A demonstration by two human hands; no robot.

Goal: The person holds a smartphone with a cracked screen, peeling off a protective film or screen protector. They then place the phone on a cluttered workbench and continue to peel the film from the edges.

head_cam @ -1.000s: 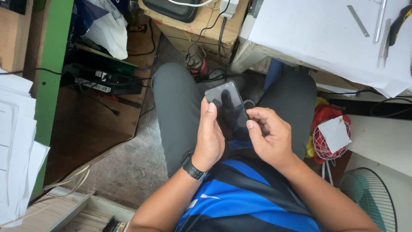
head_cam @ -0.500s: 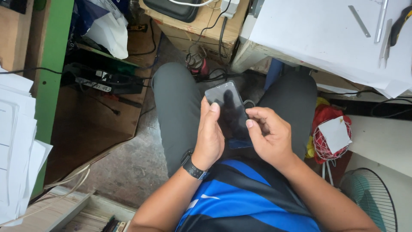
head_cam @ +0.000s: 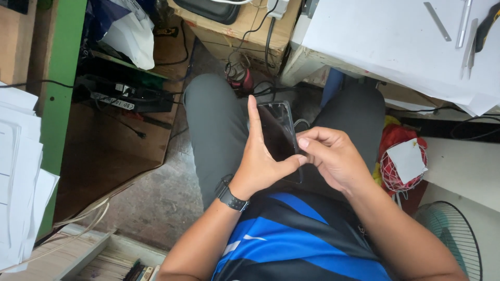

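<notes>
1. Left hand (head_cam: pixel 260 161): held over the lap, fingers straight and pointing away from the body, cupped along the left edge of a dark smartphone (head_cam: pixel 279 132); the thumb crosses the lower part of the phone toward the other hand. A black wristwatch (head_cam: pixel 230 196) sits on this wrist.
2. Right hand (head_cam: pixel 333 156): fingers curled in, thumb and forefinger pinched at the lower right edge of the smartphone, touching the tip of the left thumb. Whether something small lies between the fingertips cannot be told.
3. Smartphone: a flat black slab with a glossy face, held between both hands above the gap between the thighs, its long axis pointing away from the person; its upper end stands clear of the fingers.
4. Person: seated, in grey trousers (head_cam: pixel 211 122) and a blue and black striped shirt (head_cam: pixel 291 239).
5. White worktable (head_cam: pixel 396 47): upper right, just beyond the right knee, bearing a metal ruler (head_cam: pixel 436 21) and slim hand tools near its far edge.
6. Cardboard box (head_cam: pixel 245 26): ahead of the knees, with cables hanging over its side.
7. Red net bag (head_cam: pixel 398 161): just beside the right thigh, with a white paper square on it.
8. Electric fan (head_cam: pixel 455 237): lower right corner, partly in view.
9. Stacked white papers (head_cam: pixel 21 177): left edge, beside a green upright panel (head_cam: pixel 60 88).
</notes>
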